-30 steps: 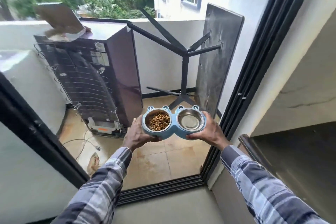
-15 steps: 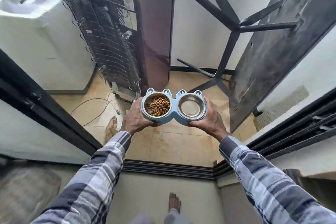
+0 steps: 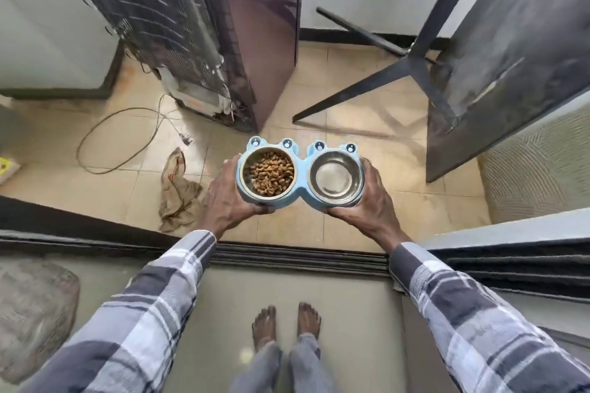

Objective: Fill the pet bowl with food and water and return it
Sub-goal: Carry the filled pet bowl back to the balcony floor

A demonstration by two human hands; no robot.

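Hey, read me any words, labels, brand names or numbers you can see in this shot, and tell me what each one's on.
None readable.
Refrigerator back: no legible label.
Yellow item at the left edge: markings too blurred.
Pet bowl, held by both hands: no text.

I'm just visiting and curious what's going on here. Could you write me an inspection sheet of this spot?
Surface: tiled balcony floor, stained.
Job's things: blue double pet bowl; kibble in the left dish, right dish looks shiny, water uncertain.
Clutter: crumpled rag.
Hands: left hand and right hand each grip one end of the bowl.
Cables: loose power cord looped on the floor.
Surroundings: fridge seen from behind, tipped-over table, sliding door track, bare feet.
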